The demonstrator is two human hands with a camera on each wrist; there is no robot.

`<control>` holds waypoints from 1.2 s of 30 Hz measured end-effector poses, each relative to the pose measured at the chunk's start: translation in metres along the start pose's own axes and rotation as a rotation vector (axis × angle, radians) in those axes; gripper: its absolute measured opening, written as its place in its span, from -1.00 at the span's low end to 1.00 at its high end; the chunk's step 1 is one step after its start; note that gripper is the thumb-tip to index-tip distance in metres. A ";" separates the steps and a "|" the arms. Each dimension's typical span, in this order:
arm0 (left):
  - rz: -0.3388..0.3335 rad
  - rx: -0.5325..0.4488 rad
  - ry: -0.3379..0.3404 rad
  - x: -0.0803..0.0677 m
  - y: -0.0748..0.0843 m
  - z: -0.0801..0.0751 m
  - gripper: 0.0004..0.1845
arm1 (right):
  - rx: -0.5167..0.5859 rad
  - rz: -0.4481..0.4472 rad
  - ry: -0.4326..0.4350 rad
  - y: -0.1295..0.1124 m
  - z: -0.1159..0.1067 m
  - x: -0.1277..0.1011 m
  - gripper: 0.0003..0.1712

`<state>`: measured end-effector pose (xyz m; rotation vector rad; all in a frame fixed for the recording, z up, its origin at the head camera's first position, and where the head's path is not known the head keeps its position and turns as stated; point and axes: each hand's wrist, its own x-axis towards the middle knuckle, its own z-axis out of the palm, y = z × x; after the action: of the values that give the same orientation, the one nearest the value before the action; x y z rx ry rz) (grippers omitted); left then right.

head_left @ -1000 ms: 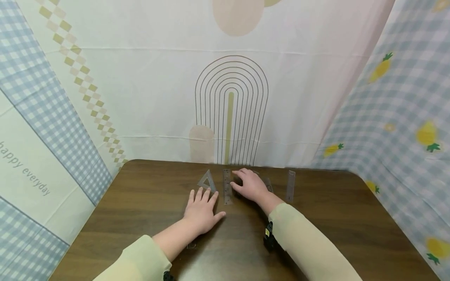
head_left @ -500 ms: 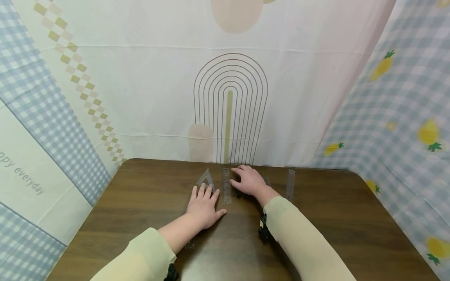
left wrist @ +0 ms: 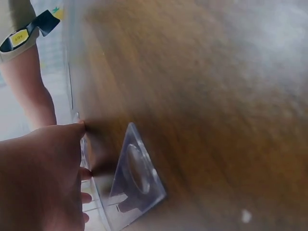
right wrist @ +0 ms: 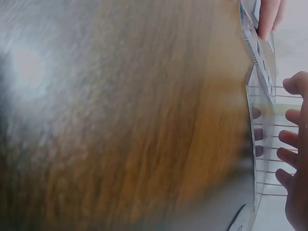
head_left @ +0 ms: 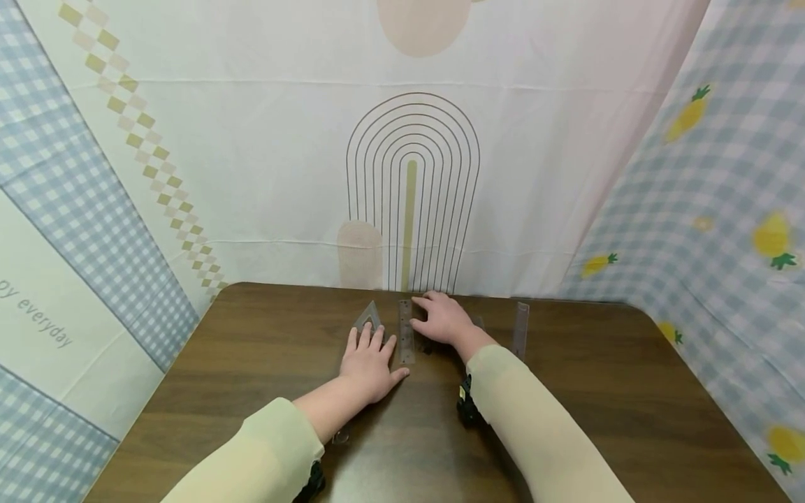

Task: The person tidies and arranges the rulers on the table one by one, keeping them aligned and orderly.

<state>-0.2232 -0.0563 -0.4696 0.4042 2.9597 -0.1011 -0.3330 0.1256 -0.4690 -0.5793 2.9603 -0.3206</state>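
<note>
My left hand (head_left: pixel 367 367) lies spread, fingers straight, with its fingertips over the lower part of a clear set square (head_left: pixel 371 312) near the back of the table. Just right of those fingers is a clear ruler (head_left: pixel 405 332), lying lengthwise away from me. My right hand (head_left: pixel 443 320) reaches past the ruler, fingers loosely bent and apart. In the right wrist view its fingers (right wrist: pixel 288 138) hover over a clear flat piece (right wrist: pixel 262 163), mostly hidden in the head view. A clear triangle with an oval hole (left wrist: pixel 139 168) shows near my left wrist.
A second clear ruler (head_left: pixel 520 328) lies to the right, partly behind my right sleeve. The brown wooden table (head_left: pixel 597 391) ends at a white patterned cloth (head_left: pixel 277 175). A curved clear edge (right wrist: pixel 237 219) shows low in the right wrist view.
My left hand has slid slightly forward and right, covering more of the set square. My right hand has shifted a little forward and left, still holding nothing.
</note>
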 end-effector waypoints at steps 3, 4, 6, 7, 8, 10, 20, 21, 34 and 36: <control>-0.003 0.010 0.003 0.003 0.000 0.000 -0.15 | 0.003 0.001 -0.003 -0.001 0.000 0.002 -0.29; -0.003 0.016 0.002 0.003 0.000 0.000 -0.15 | 0.001 0.001 -0.005 -0.001 0.001 0.003 -0.29; -0.004 0.029 0.001 0.005 0.001 0.000 -0.14 | -0.016 0.003 -0.011 -0.002 0.002 0.005 -0.28; -0.004 0.036 -0.002 0.006 0.001 0.000 -0.14 | -0.027 0.005 -0.016 -0.003 0.002 0.006 -0.28; -0.004 0.042 -0.006 0.006 0.001 0.000 -0.14 | -0.037 0.007 -0.018 -0.003 0.003 0.007 -0.27; -0.003 0.052 -0.008 0.007 0.002 0.000 -0.13 | -0.053 0.010 -0.025 -0.004 0.004 0.009 -0.26; -0.007 0.049 -0.004 0.010 0.006 -0.003 -0.14 | -0.075 0.040 -0.031 -0.008 0.004 0.013 -0.24; -0.007 0.046 -0.004 0.010 0.006 -0.003 -0.14 | -0.077 0.043 -0.032 -0.008 0.005 0.013 -0.24; -0.013 0.036 -0.010 0.013 0.004 -0.001 -0.15 | -0.095 0.068 -0.036 -0.011 0.011 0.023 -0.28; -0.016 0.033 -0.012 0.012 0.004 -0.001 -0.15 | -0.100 0.068 -0.035 -0.012 0.012 0.024 -0.29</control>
<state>-0.2338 -0.0488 -0.4711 0.3827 2.9535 -0.1535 -0.3493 0.1037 -0.4791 -0.4887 2.9674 -0.1554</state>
